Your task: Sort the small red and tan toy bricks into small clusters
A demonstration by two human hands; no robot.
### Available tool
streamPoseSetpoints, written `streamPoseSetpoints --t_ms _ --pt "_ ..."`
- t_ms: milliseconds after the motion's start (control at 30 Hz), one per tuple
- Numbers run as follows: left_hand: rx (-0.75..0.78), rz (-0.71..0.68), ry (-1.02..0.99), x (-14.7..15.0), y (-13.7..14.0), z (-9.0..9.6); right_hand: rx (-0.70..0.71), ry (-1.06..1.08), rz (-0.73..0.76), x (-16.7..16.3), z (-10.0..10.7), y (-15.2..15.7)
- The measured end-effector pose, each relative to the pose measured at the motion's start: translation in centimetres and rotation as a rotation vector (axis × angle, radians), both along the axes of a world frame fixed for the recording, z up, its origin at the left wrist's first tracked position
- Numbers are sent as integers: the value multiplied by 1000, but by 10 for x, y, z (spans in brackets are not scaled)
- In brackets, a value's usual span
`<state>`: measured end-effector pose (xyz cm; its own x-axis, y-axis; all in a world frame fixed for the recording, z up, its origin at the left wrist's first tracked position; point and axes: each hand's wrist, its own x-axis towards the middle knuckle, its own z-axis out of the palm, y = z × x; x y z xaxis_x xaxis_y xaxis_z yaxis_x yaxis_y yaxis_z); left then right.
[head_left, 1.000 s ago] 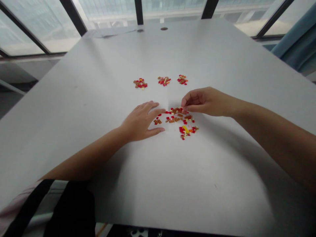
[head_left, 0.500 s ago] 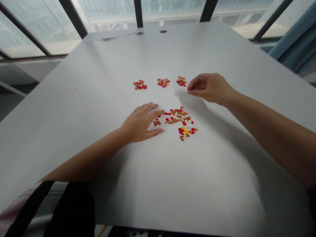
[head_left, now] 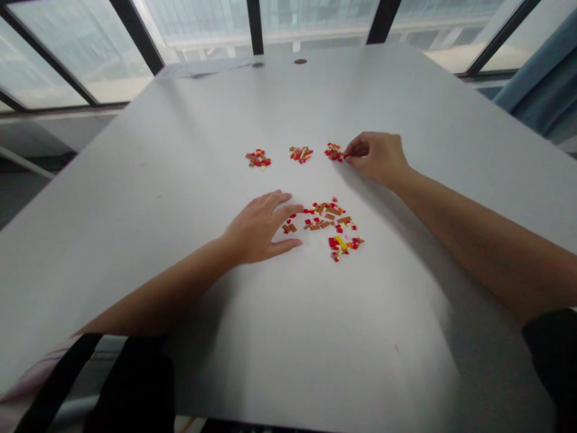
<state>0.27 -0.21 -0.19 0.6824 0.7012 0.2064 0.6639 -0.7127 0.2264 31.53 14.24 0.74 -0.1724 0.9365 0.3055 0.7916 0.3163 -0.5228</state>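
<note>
My right hand (head_left: 376,155) is closed in a pinch at the right edge of a small pile of toy building bricks (head_left: 333,151). Whatever lies between its fingertips is too small to make out. On the near side, my left hand (head_left: 265,228) rests on the table with fingers spread, holding nothing. Its fingertips reach the left end of a larger loose spread of red, brown and cream bricks (head_left: 324,224). Just in front of that spread lies a cluster of bricks with a long yellow one (head_left: 341,242).
Two more small brick piles sit in the far row, a left pile (head_left: 258,159) and a middle pile (head_left: 300,154). They lie on a white table (head_left: 202,120). Beyond its far edge are windows with dark frames (head_left: 255,27), and a blue curtain (head_left: 541,90) hangs at right.
My right hand has moved slightly forward and left, its fingertips now at the right-hand pile. My left hand has stayed in place, fingers spread. The whole view has shifted slightly.
</note>
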Motion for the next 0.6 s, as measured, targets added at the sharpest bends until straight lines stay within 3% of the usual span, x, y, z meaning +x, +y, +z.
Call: streamPoseSetpoints --t_ms 200,600 --pt "17 -4 14 1 0 0 15 -35 25 11 1 3" --pt "5 -5 6 0 0 1 38 -177 81 -1 6 -14"
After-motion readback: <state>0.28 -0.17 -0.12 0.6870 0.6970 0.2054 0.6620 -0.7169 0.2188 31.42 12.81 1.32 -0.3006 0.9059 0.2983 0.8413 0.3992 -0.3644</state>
